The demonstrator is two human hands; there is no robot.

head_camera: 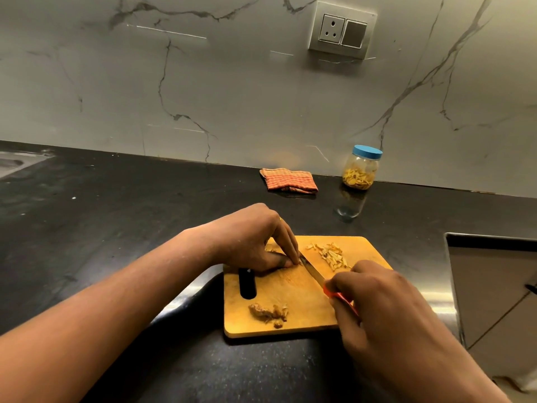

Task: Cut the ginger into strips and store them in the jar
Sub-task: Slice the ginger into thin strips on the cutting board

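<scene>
Left hand (pixel 255 239) is clawed down on the cutting board (pixel 290 327), fingertips pinning a ginger piece (pixel 270 249) mostly hidden under them. Right hand (pixel 386 309) grips the red-handled knife (pixel 315 273), its blade tip laid against those fingertips. Cut strips (pixel 331 255) lie heaped just beyond the right knuckles, and a knobbly ginger lump (pixel 268 312) sits nearer than the left wrist. Well beyond both hands stands the blue-lidded jar (pixel 361 170), strips inside, with a folded cloth (pixel 289 180) beside it.

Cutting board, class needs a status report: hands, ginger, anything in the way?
Left hand pins ginger piece on cutting board; right hand grips knife, blade at left fingertips. Cut strips piled on board, jar lidded, behind board. Nothing blocking.
</scene>
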